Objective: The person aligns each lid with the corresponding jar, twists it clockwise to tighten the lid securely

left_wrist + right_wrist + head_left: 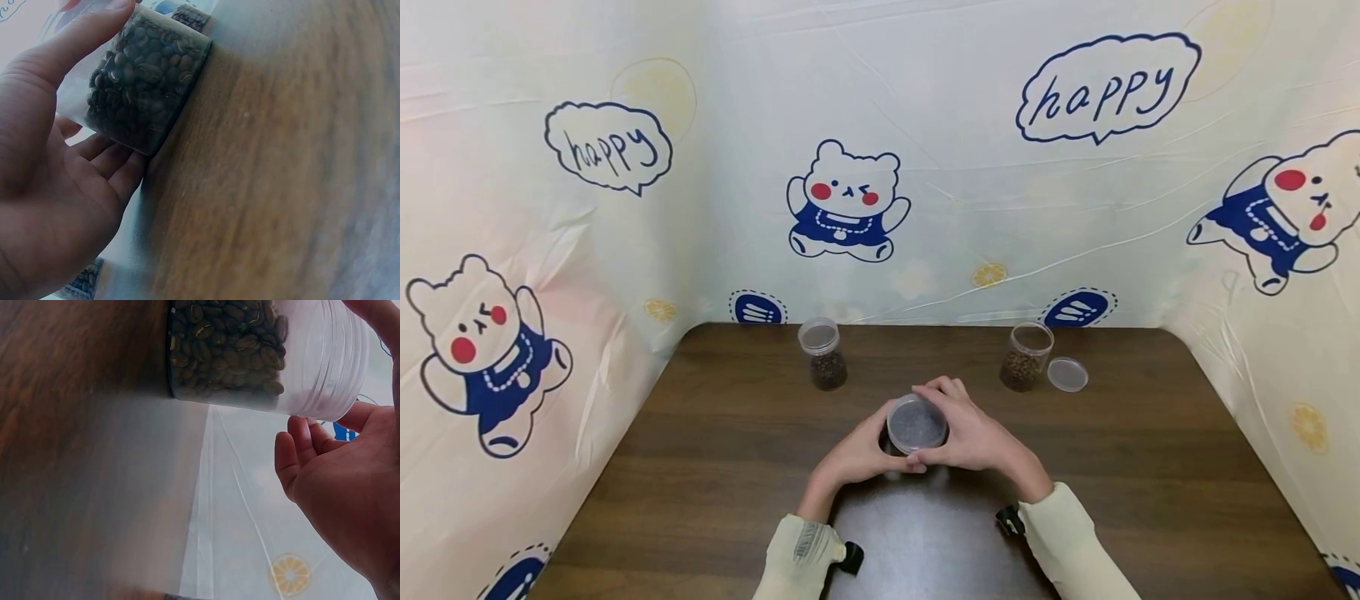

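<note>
A clear plastic jar point(147, 81) partly filled with dark coffee beans stands on the table between both hands. Its clear lid point(916, 423) sits on top in the head view. My left hand point(859, 450) holds the jar's body, thumb on the near side and fingers on the far side. Around the lid's ridged edge point(347, 362) curl the thumb and forefinger of my right hand point(973, 429). The other right fingers are bent beside the jar, seen in the right wrist view.
At the back left stands a second jar point(828, 369) of dark beans, topped by a lid. A third jar point(1022, 369), with lighter brown beans, stands open at the back right; a loose lid point(1067, 374) lies beside it. A printed curtain point(940, 208) surrounds the brown table point(737, 450).
</note>
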The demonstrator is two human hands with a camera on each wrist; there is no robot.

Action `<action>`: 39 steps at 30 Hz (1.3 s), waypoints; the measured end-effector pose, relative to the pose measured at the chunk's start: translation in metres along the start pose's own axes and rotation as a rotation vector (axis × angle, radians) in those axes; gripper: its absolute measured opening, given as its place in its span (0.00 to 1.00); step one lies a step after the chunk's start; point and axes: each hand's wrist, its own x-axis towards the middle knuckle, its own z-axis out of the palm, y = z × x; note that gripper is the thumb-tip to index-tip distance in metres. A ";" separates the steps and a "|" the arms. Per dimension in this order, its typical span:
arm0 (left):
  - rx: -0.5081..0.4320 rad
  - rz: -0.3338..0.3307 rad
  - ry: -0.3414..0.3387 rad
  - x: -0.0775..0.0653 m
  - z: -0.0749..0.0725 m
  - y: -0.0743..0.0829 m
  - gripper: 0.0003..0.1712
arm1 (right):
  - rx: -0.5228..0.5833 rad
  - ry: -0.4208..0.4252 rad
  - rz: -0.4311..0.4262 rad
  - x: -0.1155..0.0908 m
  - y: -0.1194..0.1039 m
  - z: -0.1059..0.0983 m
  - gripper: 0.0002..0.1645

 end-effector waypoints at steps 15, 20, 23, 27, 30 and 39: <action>0.002 -0.007 0.000 0.001 0.001 -0.004 0.52 | 0.023 -0.084 -0.042 0.006 0.014 -0.005 0.52; 0.001 -0.006 -0.001 0.001 0.001 -0.004 0.53 | 0.038 -0.084 -0.038 0.006 0.016 -0.004 0.52; 0.000 -0.007 -0.001 0.001 0.001 -0.003 0.53 | 0.048 -0.066 -0.024 0.005 0.015 -0.003 0.51; 0.005 -0.002 -0.001 0.001 0.000 -0.003 0.53 | 0.036 -0.016 0.005 0.002 0.012 0.000 0.52; 0.018 0.012 -0.001 0.002 -0.001 -0.003 0.53 | -0.023 0.042 0.038 0.001 0.005 0.005 0.53; 0.007 0.027 -0.003 0.003 -0.001 -0.004 0.51 | -0.282 0.119 0.218 -0.003 -0.022 0.017 0.64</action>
